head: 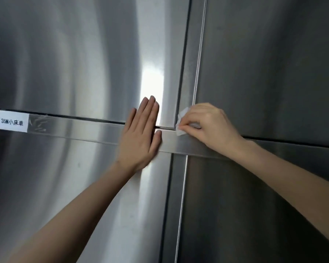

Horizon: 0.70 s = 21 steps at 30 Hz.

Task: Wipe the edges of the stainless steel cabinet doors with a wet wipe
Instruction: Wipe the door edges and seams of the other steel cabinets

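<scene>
At centre, the right grip (211, 124) is pinching the wipe (180, 120) against the lower-right corner edge of the door (84, 54). The left grip (141, 135) is pressing flat, fingers straight, just left.

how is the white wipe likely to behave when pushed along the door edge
Probably floppy: the wipe is crumpled into folds in the right hand, so it should mould to the corner of the door. Likely very light, since a pinch alone seems to hold it. It may bunch up rather than slide evenly on the smooth steel.
</scene>
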Available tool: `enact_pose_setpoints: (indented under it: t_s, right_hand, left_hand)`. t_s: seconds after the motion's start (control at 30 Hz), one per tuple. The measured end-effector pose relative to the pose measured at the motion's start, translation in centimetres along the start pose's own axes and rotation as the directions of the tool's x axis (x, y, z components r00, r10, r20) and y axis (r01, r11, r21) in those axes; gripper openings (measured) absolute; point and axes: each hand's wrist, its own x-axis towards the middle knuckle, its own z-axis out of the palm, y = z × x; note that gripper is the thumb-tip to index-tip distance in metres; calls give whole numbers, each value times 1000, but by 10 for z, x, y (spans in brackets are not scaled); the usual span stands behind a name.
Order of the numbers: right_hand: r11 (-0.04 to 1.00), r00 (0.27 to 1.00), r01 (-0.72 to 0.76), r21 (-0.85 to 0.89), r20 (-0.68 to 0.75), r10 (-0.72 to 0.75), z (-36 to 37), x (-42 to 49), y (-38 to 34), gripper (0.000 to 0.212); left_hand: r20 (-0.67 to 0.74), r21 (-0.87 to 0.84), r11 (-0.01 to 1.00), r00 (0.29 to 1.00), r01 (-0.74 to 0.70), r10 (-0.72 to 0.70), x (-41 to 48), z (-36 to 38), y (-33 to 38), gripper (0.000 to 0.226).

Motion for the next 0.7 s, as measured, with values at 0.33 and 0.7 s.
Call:
enact_pose_setpoints:
  t_s: [0.33,0.7]
  right_hand:
    - [992,995,-23,-125,-101,10,12,-11,-9,4]
    - [990,949,-143,-14,-287,133,28,-17,-18,5]
  left_hand:
    - [-8,8,1000,1000,-8,8,-15,-2,-5,57]
    - [-25,-7,1000,1000,-13,13,-15,1,-7,58]
